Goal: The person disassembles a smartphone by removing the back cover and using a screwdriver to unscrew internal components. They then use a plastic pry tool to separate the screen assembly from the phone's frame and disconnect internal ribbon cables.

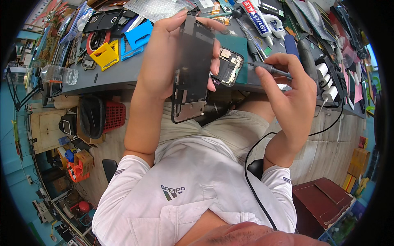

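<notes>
Between our two hands, the opened phone (228,67) shows how far the work has come: its display panel (191,69) is already lifted off the body, and the boards and battery lie bare. Whether any screw or cable is left to deal with inside, we cannot tell from here.

Our left hand (164,57) is wrapped around the lifted display panel, thumb on the near edge and fingers curled over the far one, holding it upright in front of the phone body. Our right hand (289,88) is closed in a pen-like pinch on a black corded tool (271,69), its tip just touching the phone's right edge.

Beyond the left hand, we see a yellow holder (105,54) and blue holder (138,37) on the grey bench (119,76); past the right, a glue tube (257,19). Below the left forearm stands a red basket (114,115).
</notes>
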`<state>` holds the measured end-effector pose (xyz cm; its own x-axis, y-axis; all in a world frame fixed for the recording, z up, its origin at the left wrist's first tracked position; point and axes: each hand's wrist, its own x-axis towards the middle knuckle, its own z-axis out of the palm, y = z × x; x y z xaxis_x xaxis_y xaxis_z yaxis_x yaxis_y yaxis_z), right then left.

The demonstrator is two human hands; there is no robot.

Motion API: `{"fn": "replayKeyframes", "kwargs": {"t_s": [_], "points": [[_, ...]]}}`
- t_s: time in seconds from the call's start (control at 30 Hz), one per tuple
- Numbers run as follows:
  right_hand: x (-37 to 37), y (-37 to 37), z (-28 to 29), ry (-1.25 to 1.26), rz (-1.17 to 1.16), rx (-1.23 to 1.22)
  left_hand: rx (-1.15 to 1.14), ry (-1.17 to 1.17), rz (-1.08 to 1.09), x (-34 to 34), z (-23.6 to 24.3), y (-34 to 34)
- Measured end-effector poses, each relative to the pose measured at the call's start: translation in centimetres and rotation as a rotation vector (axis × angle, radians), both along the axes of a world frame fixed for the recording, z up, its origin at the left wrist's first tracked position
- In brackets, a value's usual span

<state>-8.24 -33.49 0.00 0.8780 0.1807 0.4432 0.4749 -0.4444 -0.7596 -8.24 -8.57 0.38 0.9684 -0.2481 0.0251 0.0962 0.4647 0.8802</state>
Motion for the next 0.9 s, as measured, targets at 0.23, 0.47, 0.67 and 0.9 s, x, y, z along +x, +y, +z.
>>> {"fn": "replayKeyframes", "kwargs": {"t_s": [0.23,0.47,0.67,0.9], "points": [[0.2,0.5,-0.2,0.017,0.169,0.516,-0.341,0.114,-0.091,-1.6,-1.2,-1.4],[0.1,1.8,-0.8,-0.194,0.263,0.122,-0.234,0.119,-0.105,-3.8,-1.8,-2.7],[-0.5,2.4,-0.9,-0.049,0.353,0.118,-0.241,0.14,-0.168,-4.2,-2.6,-2.8],[-0.8,2.5,-0.8,0.016,0.348,0.141,-0.23,0.14,-0.186,-4.6,-2.1,-3.0]]}}
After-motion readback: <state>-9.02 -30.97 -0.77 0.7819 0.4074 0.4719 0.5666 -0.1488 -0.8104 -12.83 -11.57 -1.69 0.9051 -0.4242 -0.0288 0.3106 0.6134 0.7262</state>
